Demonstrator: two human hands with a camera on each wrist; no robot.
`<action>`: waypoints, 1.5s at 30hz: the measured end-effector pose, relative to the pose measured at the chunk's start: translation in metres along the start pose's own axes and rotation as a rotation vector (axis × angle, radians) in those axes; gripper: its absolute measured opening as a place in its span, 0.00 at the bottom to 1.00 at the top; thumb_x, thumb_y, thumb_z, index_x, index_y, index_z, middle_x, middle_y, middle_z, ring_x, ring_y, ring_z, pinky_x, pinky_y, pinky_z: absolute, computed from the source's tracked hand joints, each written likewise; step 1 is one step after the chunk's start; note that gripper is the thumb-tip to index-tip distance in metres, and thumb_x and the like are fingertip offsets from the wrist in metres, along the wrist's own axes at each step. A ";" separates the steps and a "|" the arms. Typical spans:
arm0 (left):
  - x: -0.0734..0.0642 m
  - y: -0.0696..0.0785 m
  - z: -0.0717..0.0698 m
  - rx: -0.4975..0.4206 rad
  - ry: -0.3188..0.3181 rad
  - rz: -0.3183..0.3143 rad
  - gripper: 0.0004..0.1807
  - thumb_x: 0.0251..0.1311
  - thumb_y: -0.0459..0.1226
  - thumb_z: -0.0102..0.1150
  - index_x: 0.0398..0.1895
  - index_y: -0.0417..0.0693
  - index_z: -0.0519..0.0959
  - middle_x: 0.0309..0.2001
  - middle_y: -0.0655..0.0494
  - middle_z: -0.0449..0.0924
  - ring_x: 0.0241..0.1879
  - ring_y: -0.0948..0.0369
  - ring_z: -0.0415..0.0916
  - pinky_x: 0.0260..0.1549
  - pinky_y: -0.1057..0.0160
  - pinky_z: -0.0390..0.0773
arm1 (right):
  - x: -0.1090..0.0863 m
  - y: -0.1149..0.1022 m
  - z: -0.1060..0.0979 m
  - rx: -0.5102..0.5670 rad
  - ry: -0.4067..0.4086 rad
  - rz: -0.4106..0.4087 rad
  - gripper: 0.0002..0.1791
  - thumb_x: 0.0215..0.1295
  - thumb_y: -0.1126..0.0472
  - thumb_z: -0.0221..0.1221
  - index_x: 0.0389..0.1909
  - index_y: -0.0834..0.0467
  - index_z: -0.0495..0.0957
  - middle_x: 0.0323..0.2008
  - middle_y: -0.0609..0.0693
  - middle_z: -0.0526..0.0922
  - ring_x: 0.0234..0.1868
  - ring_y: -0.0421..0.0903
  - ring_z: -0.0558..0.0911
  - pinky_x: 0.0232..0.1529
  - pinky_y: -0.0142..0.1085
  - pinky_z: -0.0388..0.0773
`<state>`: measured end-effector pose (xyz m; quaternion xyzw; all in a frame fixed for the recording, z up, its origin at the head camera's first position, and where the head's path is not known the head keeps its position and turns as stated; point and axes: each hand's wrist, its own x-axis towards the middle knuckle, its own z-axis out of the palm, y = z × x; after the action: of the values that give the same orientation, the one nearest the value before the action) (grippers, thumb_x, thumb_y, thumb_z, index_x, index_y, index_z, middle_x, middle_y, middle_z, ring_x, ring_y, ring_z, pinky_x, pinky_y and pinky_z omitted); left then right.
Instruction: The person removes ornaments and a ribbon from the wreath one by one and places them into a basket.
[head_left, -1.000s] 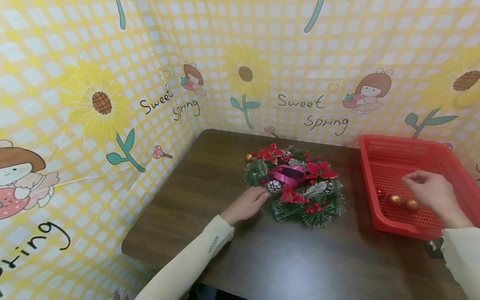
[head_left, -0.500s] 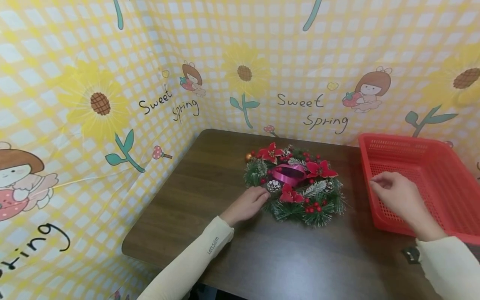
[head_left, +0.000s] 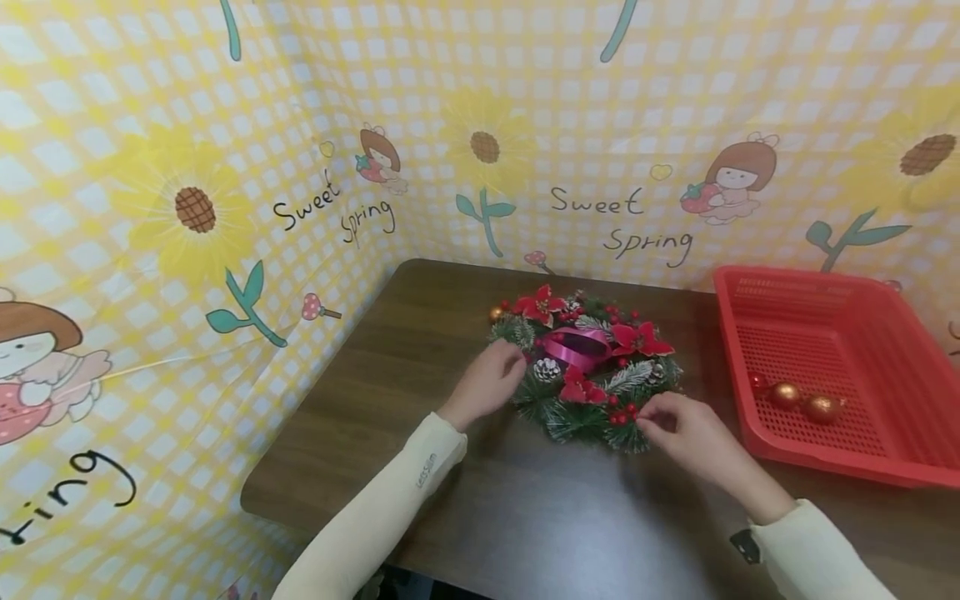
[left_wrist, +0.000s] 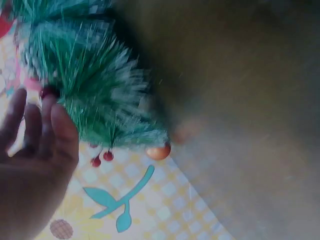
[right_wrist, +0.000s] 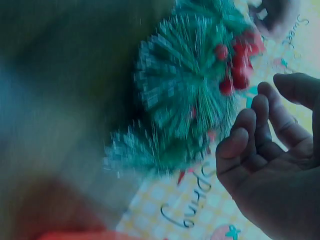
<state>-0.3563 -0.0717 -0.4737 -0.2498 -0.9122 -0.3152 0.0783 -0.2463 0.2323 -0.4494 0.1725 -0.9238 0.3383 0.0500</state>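
A green Christmas wreath lies on the table, dressed with red poinsettias, red berries and a frosted pine cone. A magenta ribbon loops at its middle. My left hand is at the wreath's left side, fingers extended, fingertips right by a dark red ball. At the front right, my right hand is bent loosely beside the berries. In the right wrist view its fingers and thumb stand apart with nothing visible between them. A gold bauble sits at the wreath's far left.
To the right stands a red plastic basket with two gold baubles and a small red ball inside. Dark brown tabletop extends left and front. Yellow checked cloth hangs behind and to the left.
My right hand has moved left from over the basket to the wreath's front right edge. My left hand has shifted slightly up along the wreath's left side. The baubles remain in the basket.
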 end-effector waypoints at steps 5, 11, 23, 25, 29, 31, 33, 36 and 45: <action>0.021 -0.010 -0.006 0.026 0.089 -0.179 0.14 0.63 0.41 0.51 0.49 0.46 0.74 0.44 0.53 0.69 0.45 0.57 0.68 0.43 0.55 0.73 | 0.003 -0.008 0.021 0.042 -0.082 -0.029 0.03 0.58 0.61 0.65 0.34 0.52 0.81 0.29 0.38 0.78 0.31 0.38 0.76 0.32 0.35 0.75; 0.028 -0.022 -0.005 0.077 -0.034 -0.259 0.24 0.66 0.46 0.47 0.64 0.48 0.68 0.58 0.49 0.67 0.59 0.52 0.61 0.58 0.51 0.64 | 0.006 -0.011 0.030 0.035 -0.104 -0.014 0.07 0.59 0.61 0.64 0.38 0.53 0.82 0.32 0.39 0.80 0.33 0.38 0.77 0.35 0.38 0.76; 0.023 -0.025 -0.005 0.115 -0.087 -0.233 0.22 0.67 0.46 0.46 0.61 0.48 0.71 0.59 0.51 0.67 0.58 0.53 0.62 0.57 0.52 0.65 | 0.008 -0.002 0.020 0.017 -0.123 0.100 0.15 0.60 0.59 0.63 0.47 0.58 0.81 0.38 0.49 0.82 0.32 0.41 0.77 0.28 0.35 0.75; 0.022 -0.024 -0.005 0.117 -0.093 -0.223 0.22 0.67 0.46 0.46 0.60 0.48 0.72 0.58 0.51 0.68 0.57 0.52 0.63 0.56 0.52 0.65 | 0.008 0.002 0.017 0.018 -0.118 0.116 0.16 0.61 0.59 0.63 0.48 0.59 0.80 0.37 0.50 0.82 0.31 0.42 0.77 0.26 0.36 0.74; 0.018 -0.020 -0.006 0.125 -0.106 -0.197 0.20 0.67 0.46 0.47 0.57 0.47 0.74 0.54 0.52 0.71 0.54 0.53 0.65 0.54 0.52 0.68 | 0.011 0.012 0.011 -0.012 -0.085 0.150 0.18 0.61 0.58 0.62 0.50 0.61 0.79 0.34 0.50 0.82 0.31 0.43 0.78 0.27 0.37 0.74; 0.015 -0.018 -0.005 0.134 -0.120 -0.181 0.19 0.67 0.46 0.47 0.56 0.47 0.74 0.53 0.53 0.72 0.53 0.54 0.66 0.53 0.53 0.68 | 0.013 0.016 0.008 -0.043 -0.058 0.160 0.19 0.61 0.58 0.62 0.50 0.63 0.78 0.35 0.52 0.82 0.33 0.45 0.79 0.29 0.39 0.75; 0.012 -0.015 -0.004 0.140 -0.134 -0.158 0.19 0.67 0.46 0.47 0.55 0.46 0.74 0.52 0.53 0.73 0.54 0.55 0.67 0.55 0.53 0.67 | 0.015 0.021 0.005 -0.065 -0.036 0.167 0.20 0.61 0.58 0.61 0.51 0.65 0.77 0.37 0.55 0.81 0.34 0.47 0.79 0.31 0.41 0.76; 0.006 -0.007 -0.004 0.132 -0.156 -0.130 0.18 0.67 0.44 0.48 0.54 0.45 0.75 0.52 0.52 0.74 0.54 0.55 0.69 0.56 0.55 0.66 | 0.020 0.026 0.000 -0.083 -0.020 0.174 0.23 0.61 0.58 0.61 0.53 0.69 0.74 0.42 0.63 0.79 0.36 0.52 0.80 0.34 0.47 0.77; -0.013 0.024 -0.002 0.078 -0.254 -0.032 0.13 0.66 0.42 0.51 0.48 0.47 0.79 0.42 0.57 0.79 0.44 0.60 0.75 0.47 0.59 0.74 | 0.031 0.039 -0.010 -0.106 -0.034 0.220 0.31 0.62 0.57 0.58 0.58 0.77 0.66 0.47 0.72 0.72 0.43 0.62 0.77 0.45 0.56 0.73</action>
<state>-0.3330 -0.0620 -0.4628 -0.2701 -0.9302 -0.2463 -0.0333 -0.2893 0.2578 -0.4589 0.0726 -0.9544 0.2896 0.0060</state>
